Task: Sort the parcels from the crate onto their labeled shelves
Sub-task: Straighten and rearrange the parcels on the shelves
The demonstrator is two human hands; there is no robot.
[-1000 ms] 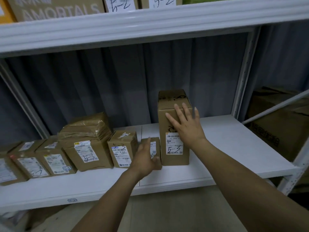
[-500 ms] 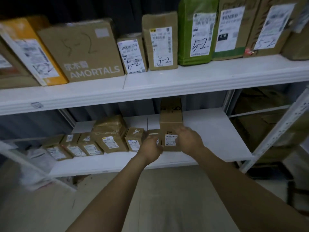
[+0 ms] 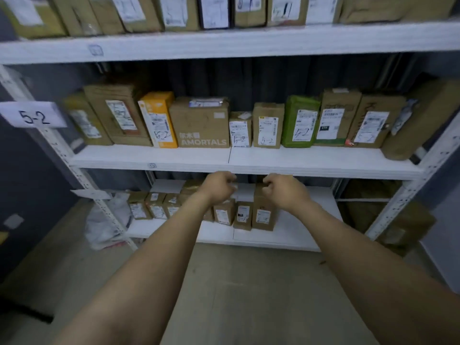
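Bottom shelf: tall parcel stands just below and behind both hands. Left hand, right hand: fingers curled in, empty. 5-2 tag up-left of parcel.

You've got one view only, from the camera on your head: wide-angle, facing the shelf rack head-on and tipped down to the floor. You're near it, three levels in sight, with your outstretched left hand and right hand mid-frame.
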